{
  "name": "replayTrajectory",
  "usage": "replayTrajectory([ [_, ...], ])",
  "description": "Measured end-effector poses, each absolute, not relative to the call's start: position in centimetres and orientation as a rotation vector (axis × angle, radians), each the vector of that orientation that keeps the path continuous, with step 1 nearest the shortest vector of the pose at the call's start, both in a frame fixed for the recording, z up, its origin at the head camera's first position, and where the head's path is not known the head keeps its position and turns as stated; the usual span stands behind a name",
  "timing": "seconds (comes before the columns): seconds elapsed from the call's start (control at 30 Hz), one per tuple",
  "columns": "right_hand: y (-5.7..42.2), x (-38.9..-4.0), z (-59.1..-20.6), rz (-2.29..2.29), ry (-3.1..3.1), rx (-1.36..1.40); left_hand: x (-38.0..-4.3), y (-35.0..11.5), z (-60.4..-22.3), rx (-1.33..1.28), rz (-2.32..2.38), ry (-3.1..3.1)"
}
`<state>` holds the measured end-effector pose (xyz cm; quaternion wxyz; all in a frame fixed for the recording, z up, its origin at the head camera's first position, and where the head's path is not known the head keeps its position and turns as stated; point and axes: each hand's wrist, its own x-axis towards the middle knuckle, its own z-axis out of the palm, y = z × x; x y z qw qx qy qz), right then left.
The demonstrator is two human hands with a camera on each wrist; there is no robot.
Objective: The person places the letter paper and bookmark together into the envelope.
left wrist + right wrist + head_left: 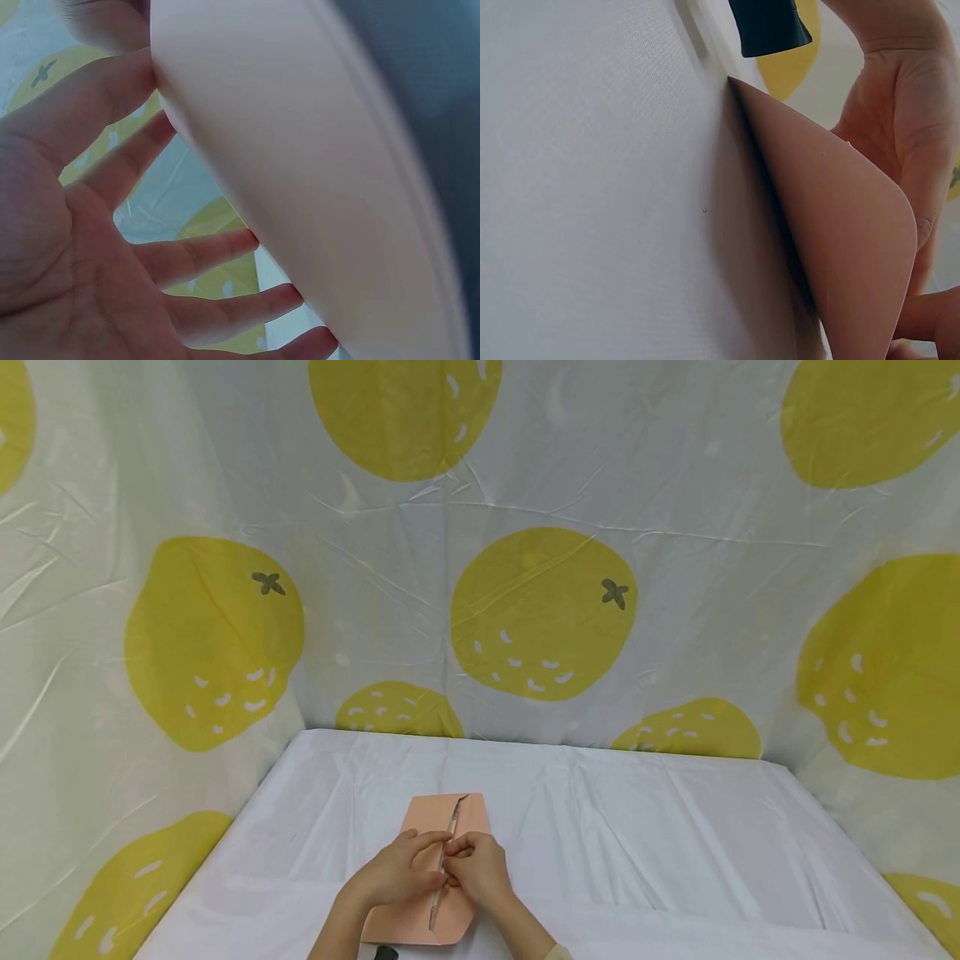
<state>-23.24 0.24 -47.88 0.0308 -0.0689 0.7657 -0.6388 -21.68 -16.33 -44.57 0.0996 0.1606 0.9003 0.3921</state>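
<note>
A pink paper envelope [426, 812] lies on the white cloth, its long flap seam running lengthwise with a pale strip and dark gaps along it. My left hand [401, 870] rests on its left part, thumb and fingers apart with the tips at the seam. My right hand [480, 867] has curled fingers that pinch the envelope at the seam's middle. What exactly lies between those fingertips is hidden. In the left wrist view, my left fingertips touch the edge of the pale paper [292, 165]. The right wrist view shows a rounded pink flap [847, 217] standing up at an angle.
White cloth [637, 843] covers the table, with creases on the right. A curtain [375, 610] printed with yellow fruit encloses the back and sides. A small dark object [386, 952] shows at the bottom edge, near my left forearm.
</note>
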Motion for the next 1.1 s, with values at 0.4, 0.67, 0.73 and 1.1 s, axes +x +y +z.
replayTrajectory([
  [0.4, 0.1, -23.3, -48.1, -1.960, 2.349, -0.197, -21.8, -16.3, -44.8, 0.493, 1.162, 2.664],
  [0.67, 0.2, -23.4, -48.3, -1.969, 2.346, -0.240, -21.8, -16.2, -45.0, 0.505, 1.146, 2.679],
  [0.73, 0.3, -23.4, -48.3, -1.960, 2.344, -0.236, -21.8, -16.1, -44.9, 0.502, 1.142, 2.681],
  [1.1, 2.1, -22.9, -48.2, -2.020, 2.383, -0.116, -22.4, -15.0, -45.7, 0.468, 1.042, 2.734],
])
